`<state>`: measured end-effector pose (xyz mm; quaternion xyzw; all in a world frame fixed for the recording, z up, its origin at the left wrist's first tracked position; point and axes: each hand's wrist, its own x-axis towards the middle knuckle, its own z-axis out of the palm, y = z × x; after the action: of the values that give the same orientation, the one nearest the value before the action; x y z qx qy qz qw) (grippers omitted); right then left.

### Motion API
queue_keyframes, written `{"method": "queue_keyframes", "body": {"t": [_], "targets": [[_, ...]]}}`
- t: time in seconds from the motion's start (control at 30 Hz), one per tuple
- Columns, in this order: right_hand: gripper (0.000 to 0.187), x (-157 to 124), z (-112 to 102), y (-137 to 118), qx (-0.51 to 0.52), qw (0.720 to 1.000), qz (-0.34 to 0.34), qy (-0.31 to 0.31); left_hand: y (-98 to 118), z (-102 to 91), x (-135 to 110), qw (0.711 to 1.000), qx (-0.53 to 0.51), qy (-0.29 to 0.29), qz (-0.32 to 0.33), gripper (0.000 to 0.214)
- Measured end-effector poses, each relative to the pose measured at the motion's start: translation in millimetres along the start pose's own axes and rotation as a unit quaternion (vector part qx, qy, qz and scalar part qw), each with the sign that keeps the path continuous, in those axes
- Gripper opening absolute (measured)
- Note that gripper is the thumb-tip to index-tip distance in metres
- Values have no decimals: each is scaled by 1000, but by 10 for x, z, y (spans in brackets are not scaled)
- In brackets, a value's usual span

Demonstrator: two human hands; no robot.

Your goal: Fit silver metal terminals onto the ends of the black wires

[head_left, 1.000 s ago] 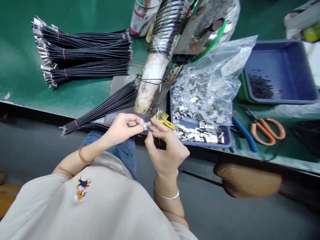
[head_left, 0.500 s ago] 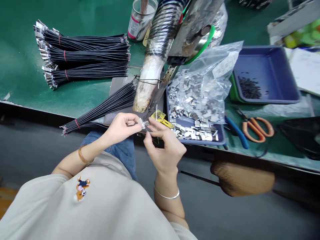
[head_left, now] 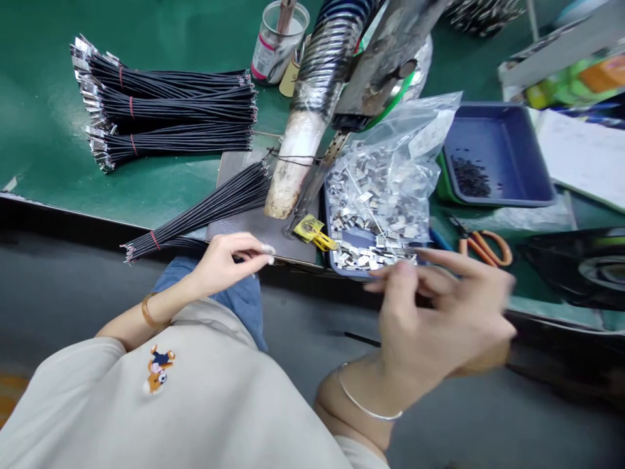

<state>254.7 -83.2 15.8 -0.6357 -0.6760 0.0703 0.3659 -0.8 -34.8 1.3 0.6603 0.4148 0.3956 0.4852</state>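
My left hand (head_left: pixel 232 260) is at the bench edge, thumb and forefinger closed toward each other with whitish tips. Anything between those tips is too small to make out. Blurred by motion, my right hand (head_left: pixel 439 312) is in front of the blue tray of small metal pieces (head_left: pixel 371 257), fingers curled toward the thumb. A thin pale streak (head_left: pixel 372 212) rises above its fingertips; what it is, I cannot tell. Between the hands lies a yellow clip-like piece (head_left: pixel 315 233). Behind my left hand, a tied bundle of black wires (head_left: pixel 209 202) lies slanted across a grey board (head_left: pixel 293 249).
Three tied bundles of black cables (head_left: pixel 170 107) lie at the back left. A duct pipe (head_left: pixel 297 143) hangs over the board. A plastic bag (head_left: pixel 390 176) of metal pieces rests on the tray. Orange-handled scissors (head_left: pixel 488 247) and a blue bin (head_left: pixel 532 156) are at the right.
My right hand has moved away from my left, rightward to the tray's front. The small shiny piece between both hands no longer shows. My left hand has shifted slightly left.
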Motion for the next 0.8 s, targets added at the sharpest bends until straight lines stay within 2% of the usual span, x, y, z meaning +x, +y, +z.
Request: {"method": "queue_keyframes", "body": {"t": [0.07,0.13,0.2,0.3,0.37,0.47,0.63,0.8], "targets": [[27,173,53,140,-32,999,3,8,-16,-86,97,991,83,83,60,18],[29,363,111,334,-80,997,7,18,-28,-169,240,957,231,142,103,19],[32,521,173,526,-152,988,7,26,-39,-223,391,915,364,148,92,21],[35,656,265,700,-192,981,8,3,-58,-233,555,874,474,91,48,25],[35,689,306,721,-186,982,14,-21,-75,-217,602,861,502,67,35,25],[32,683,315,668,-178,983,27,-44,-116,-215,593,859,507,47,52,24],[32,617,257,603,-107,989,63,-76,-177,-282,474,866,477,9,150,25],[34,598,248,588,-98,989,36,-104,-163,-314,357,867,449,2,216,31]]}}
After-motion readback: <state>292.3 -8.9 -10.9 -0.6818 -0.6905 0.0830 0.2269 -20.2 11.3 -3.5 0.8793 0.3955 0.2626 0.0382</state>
